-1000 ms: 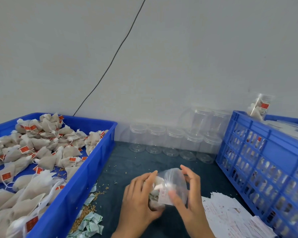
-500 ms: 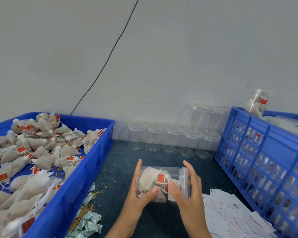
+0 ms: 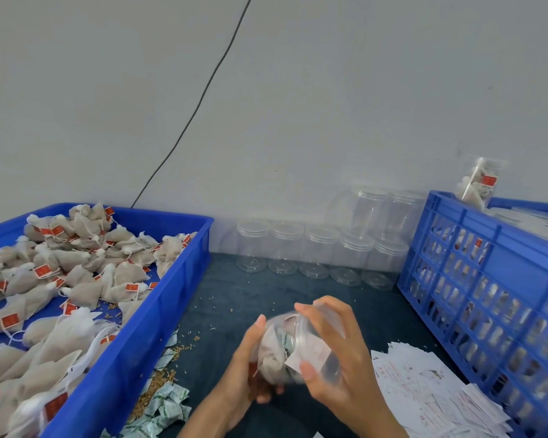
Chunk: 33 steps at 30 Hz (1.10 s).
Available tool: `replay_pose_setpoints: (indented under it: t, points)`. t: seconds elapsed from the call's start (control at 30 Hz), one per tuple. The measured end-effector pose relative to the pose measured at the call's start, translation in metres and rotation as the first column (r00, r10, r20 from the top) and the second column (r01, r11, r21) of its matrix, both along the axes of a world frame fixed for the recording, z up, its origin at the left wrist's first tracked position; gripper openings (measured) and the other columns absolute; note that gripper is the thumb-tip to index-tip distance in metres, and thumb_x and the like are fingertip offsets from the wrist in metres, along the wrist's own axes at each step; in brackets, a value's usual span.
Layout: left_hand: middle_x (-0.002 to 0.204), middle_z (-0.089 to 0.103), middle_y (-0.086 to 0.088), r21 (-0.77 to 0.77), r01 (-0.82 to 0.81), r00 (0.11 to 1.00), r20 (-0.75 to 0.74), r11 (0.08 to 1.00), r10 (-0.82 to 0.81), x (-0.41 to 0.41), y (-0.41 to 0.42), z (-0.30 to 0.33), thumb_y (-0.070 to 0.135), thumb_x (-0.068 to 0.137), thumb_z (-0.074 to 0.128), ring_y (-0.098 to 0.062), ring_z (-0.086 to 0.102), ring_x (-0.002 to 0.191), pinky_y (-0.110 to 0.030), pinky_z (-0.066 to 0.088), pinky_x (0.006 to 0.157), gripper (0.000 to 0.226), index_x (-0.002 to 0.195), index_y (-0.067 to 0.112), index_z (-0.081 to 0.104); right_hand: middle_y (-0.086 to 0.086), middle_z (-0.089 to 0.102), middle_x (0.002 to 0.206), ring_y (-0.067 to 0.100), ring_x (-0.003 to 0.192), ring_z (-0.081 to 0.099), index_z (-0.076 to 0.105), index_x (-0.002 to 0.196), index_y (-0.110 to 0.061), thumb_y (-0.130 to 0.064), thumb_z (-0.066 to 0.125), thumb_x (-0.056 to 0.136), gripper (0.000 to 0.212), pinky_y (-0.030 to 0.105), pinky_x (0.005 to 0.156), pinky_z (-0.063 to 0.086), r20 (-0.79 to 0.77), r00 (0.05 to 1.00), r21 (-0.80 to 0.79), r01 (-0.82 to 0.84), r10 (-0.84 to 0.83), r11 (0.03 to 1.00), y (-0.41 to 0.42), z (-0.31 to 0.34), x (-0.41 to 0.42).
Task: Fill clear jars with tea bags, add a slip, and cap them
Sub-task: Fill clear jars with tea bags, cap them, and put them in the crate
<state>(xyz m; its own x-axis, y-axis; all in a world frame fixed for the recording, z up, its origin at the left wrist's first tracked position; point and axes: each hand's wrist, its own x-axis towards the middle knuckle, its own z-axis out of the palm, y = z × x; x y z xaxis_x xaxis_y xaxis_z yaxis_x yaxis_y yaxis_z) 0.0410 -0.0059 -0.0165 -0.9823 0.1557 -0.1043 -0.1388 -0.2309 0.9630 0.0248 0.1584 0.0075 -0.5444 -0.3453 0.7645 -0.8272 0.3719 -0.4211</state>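
A clear jar [image 3: 276, 352] packed with tea bags and a white slip lies tilted on its side between both hands, over the dark table at bottom centre. My left hand [image 3: 246, 361] grips the jar's body from the left. My right hand [image 3: 342, 352] curls its fingers and thumb round the clear lid [image 3: 318, 346] at the jar's mouth. The jar and lid are blurred by motion. Loose tea bags [image 3: 76, 279] with red tags fill the blue tray [image 3: 159, 311] on the left. A pile of printed slips [image 3: 424, 387] lies at the lower right.
Several empty clear capped jars [image 3: 317, 251] stand in a row against the wall, some stacked. A blue slatted crate [image 3: 487, 279] on the right holds filled jars, one filled jar [image 3: 478, 181] on top. Small green-white sachets [image 3: 162, 406] and spilled grains lie beside the tray.
The jar has turned from lying sideways with its lid to the right to tilting its mouth toward me. My right hand has closed round the lid and both hands blur.
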Motion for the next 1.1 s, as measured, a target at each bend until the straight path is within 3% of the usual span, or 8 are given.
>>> replay_pose_setpoints:
  t: [0.1, 0.23, 0.33, 0.47, 0.63, 0.83, 0.93, 1.1]
  points:
    - [0.078, 0.063, -0.017, 0.063, -0.135, 0.986, -0.084, 0.989, 0.140, -0.001, 0.010, -0.003, 0.072, 0.071, 0.053, -0.020, 0.055, 0.063, -0.025, 0.040, 0.049, 0.067, 0.101, 0.014, 0.070, -0.008, 0.043, 0.123, 0.011, 0.118, 0.049, 0.051, 0.131, -0.037, -0.041, 0.052, 0.082, 0.050, 0.010, 0.095, 0.037, 0.190, 0.981, -0.088, 0.045, -0.028, 0.995, -0.004, 0.004, 0.002]
    - [0.114, 0.067, -0.011, 0.124, -0.283, 0.915, -0.264, 0.951, 0.306, -0.003, 0.016, -0.003, 0.051, 0.065, 0.069, -0.024, 0.066, 0.099, -0.042, 0.052, 0.086, 0.061, 0.122, 0.034, 0.054, -0.005, 0.050, 0.112, -0.007, 0.103, 0.050, 0.047, 0.119, -0.051, -0.071, 0.029, 0.087, 0.042, 0.007, 0.077, 0.040, 0.545, 0.838, -0.237, 0.204, -0.044, 0.950, -0.014, 0.009, 0.001]
    - [0.113, 0.068, -0.005, 0.111, -0.312, 0.907, -0.260, 0.943, 0.331, -0.003, 0.011, -0.001, 0.053, 0.063, 0.070, -0.024, 0.067, 0.099, -0.036, 0.051, 0.080, 0.065, 0.122, 0.033, 0.053, -0.010, 0.040, 0.135, -0.004, 0.121, 0.043, 0.034, 0.136, -0.050, -0.070, 0.031, 0.091, 0.049, 0.017, 0.094, 0.038, 0.688, 0.721, -0.273, 0.149, 0.085, 0.950, -0.016, 0.012, -0.001]
    - [0.097, 0.070, -0.014, 0.179, -0.231, 0.964, -0.092, 0.956, 0.250, -0.004, 0.007, -0.004, 0.056, 0.074, 0.063, -0.021, 0.061, 0.075, -0.030, 0.044, 0.062, 0.056, 0.117, 0.019, 0.062, -0.025, 0.017, 0.153, -0.013, 0.138, 0.017, 0.024, 0.145, -0.050, -0.060, 0.046, 0.087, 0.062, 0.016, 0.104, 0.028, 0.511, 0.842, -0.237, -0.053, 0.171, 0.970, -0.009, 0.010, 0.014]
    - [0.085, 0.064, -0.011, 0.160, -0.278, 0.937, -0.170, 0.947, 0.304, -0.004, 0.007, -0.005, 0.062, 0.066, 0.062, -0.013, 0.052, 0.064, -0.025, 0.036, 0.052, 0.076, 0.124, 0.014, 0.057, -0.022, 0.034, 0.137, -0.001, 0.134, 0.032, 0.036, 0.136, -0.058, -0.042, 0.055, 0.086, 0.056, 0.033, 0.111, 0.032, 0.460, 0.879, -0.226, -0.019, 0.124, 0.974, -0.006, 0.006, 0.014]
    - [0.090, 0.066, -0.011, 0.135, -0.357, 0.883, -0.273, 0.924, 0.381, -0.006, 0.006, -0.009, 0.057, 0.065, 0.063, -0.017, 0.057, 0.071, -0.031, 0.039, 0.056, 0.063, 0.120, 0.028, 0.056, -0.026, 0.034, 0.142, 0.008, 0.137, 0.033, 0.037, 0.136, -0.058, -0.047, 0.056, 0.089, 0.052, 0.050, 0.111, 0.033, 0.513, 0.847, -0.264, 0.000, 0.141, 0.964, -0.008, 0.003, 0.014]
    - [0.094, 0.063, -0.015, 0.096, -0.249, 0.922, -0.281, 0.964, 0.267, -0.002, 0.007, -0.004, 0.058, 0.067, 0.064, -0.021, 0.057, 0.076, -0.033, 0.039, 0.059, 0.066, 0.122, 0.024, 0.054, -0.020, 0.040, 0.131, 0.002, 0.126, 0.044, 0.041, 0.135, -0.053, -0.056, 0.057, 0.084, 0.053, 0.033, 0.106, 0.041, 0.462, 0.882, -0.278, 0.049, 0.088, 0.959, -0.003, 0.007, 0.014]
    - [0.078, 0.059, -0.010, 0.112, -0.030, 0.992, -0.120, 0.993, 0.044, 0.002, 0.008, -0.002, 0.058, 0.075, 0.051, -0.013, 0.047, 0.062, -0.026, 0.032, 0.056, 0.067, 0.120, 0.009, 0.063, -0.018, 0.041, 0.127, 0.001, 0.123, 0.043, 0.041, 0.138, -0.042, -0.058, 0.049, 0.083, 0.057, 0.001, 0.093, 0.029, 0.341, 0.938, -0.147, 0.118, -0.062, 0.982, -0.003, 0.006, 0.016]
